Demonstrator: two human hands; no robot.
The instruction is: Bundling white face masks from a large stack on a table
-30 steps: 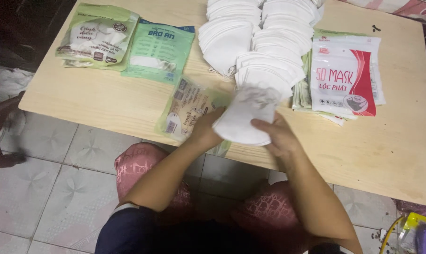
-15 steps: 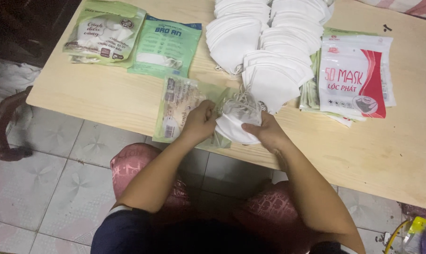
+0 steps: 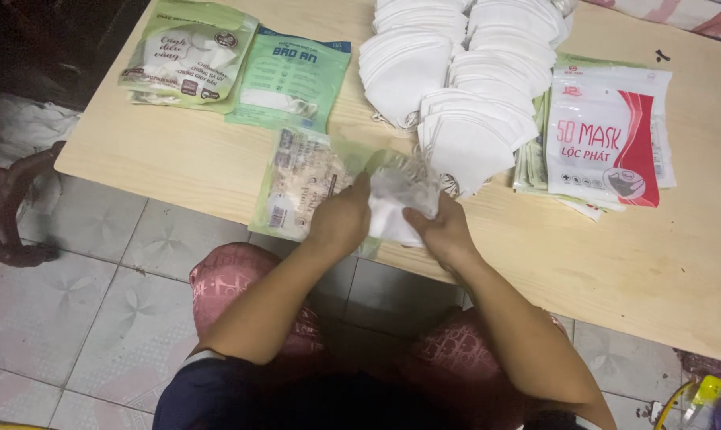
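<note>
A folded white mask (image 3: 392, 213) sits at the table's near edge, half inside a clear plastic pouch (image 3: 404, 171), with the left hand (image 3: 341, 219) gripping the pouch and the right hand (image 3: 440, 231) closed on the mask. This looks like the bagging step; next it needs pushing fully in toward 12 o'clock. Stacked white masks (image 3: 464, 95) lie at 1 o'clock and printed packets (image 3: 607, 139) at 2 o'clock.
</note>
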